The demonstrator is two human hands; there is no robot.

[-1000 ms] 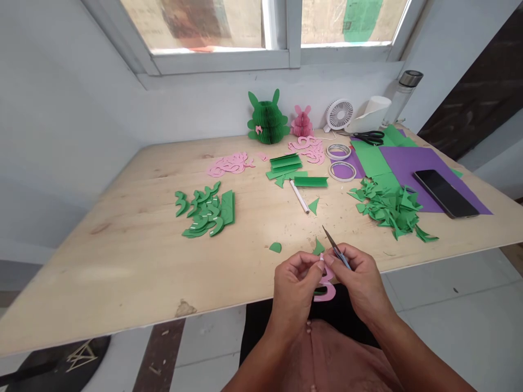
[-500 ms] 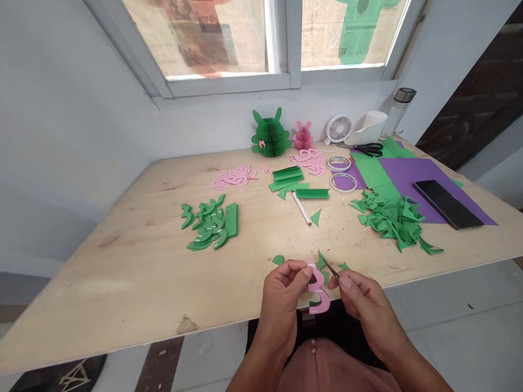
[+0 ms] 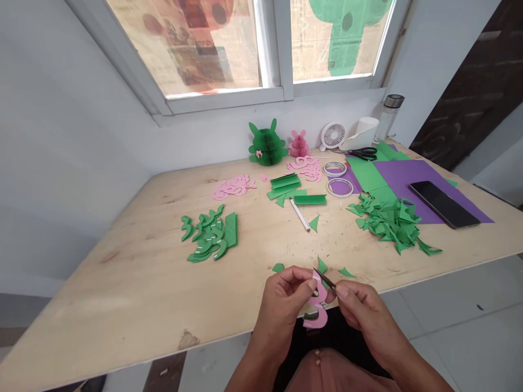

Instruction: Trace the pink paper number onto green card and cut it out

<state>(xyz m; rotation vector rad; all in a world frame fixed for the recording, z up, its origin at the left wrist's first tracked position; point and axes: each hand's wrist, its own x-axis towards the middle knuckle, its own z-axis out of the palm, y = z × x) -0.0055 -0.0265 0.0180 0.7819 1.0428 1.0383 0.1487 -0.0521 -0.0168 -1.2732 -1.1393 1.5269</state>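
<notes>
Between the thumb and fingers of my left hand is a wavy pink paper cutout with pale strips on it, held over the table's front edge. My right hand pinches a pair of dark, pointed tweezers. Their tip lies at the top of the pink cutout, close to my left thumb. Whether the tip grips anything is too small to tell. Small green paper scraps lie on the table just beyond my hands, and a rounded green piece is beside my left hand.
Green curved cutouts are piled at the left, and pink cutouts farther back. Toward the right are a scrap heap, a phone, tape rolls and black scissors. A white pen lies mid-table; honeycomb paper figures stand behind.
The tweezers' tip has moved left and down onto the pink cutout's top end. The cutout has shifted slightly lower and tilted. The camera view has shifted a little.
</notes>
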